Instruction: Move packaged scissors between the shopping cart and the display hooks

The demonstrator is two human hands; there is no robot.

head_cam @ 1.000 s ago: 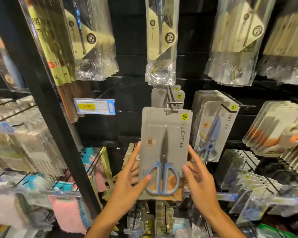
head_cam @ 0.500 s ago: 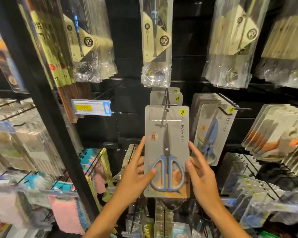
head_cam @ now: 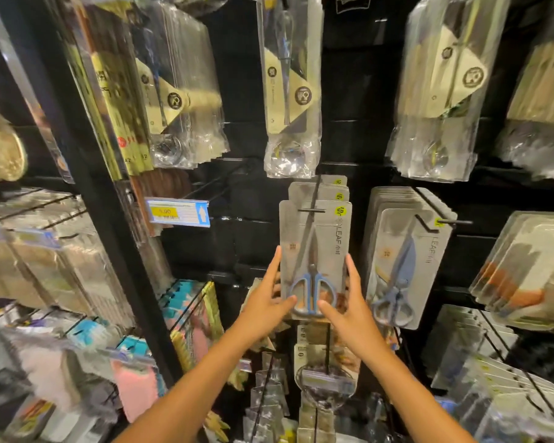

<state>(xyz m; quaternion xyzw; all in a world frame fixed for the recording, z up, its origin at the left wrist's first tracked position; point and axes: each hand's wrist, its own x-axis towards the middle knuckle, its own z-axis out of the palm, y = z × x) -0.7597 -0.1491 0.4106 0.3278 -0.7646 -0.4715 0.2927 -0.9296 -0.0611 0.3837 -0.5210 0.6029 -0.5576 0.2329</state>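
A grey card pack of blue-handled scissors (head_cam: 315, 251) is upright at the middle of the display, its hang slot on the black display hook (head_cam: 312, 199), in front of a few like packs. My left hand (head_cam: 269, 302) grips its lower left edge, thumb across the front. My right hand (head_cam: 349, 305) grips the lower right edge, thumb near the handles. A second hook (head_cam: 429, 219) to the right carries a stack of similar scissors packs (head_cam: 403, 266). No shopping cart is in view.
Clear bags of cutlery (head_cam: 291, 91) hang above. A black upright post (head_cam: 87, 203) divides the rack, with a blue price tag (head_cam: 178, 212) beside it. Packs with orange items (head_cam: 525, 270) hang at right, more hooked goods (head_cam: 320, 372) below, sponges (head_cam: 135, 378) at lower left.
Both hands have raised the scissors pack and pushed it back toward the rack. Its hang slot, below the hook a second ago, now sits on the hook.
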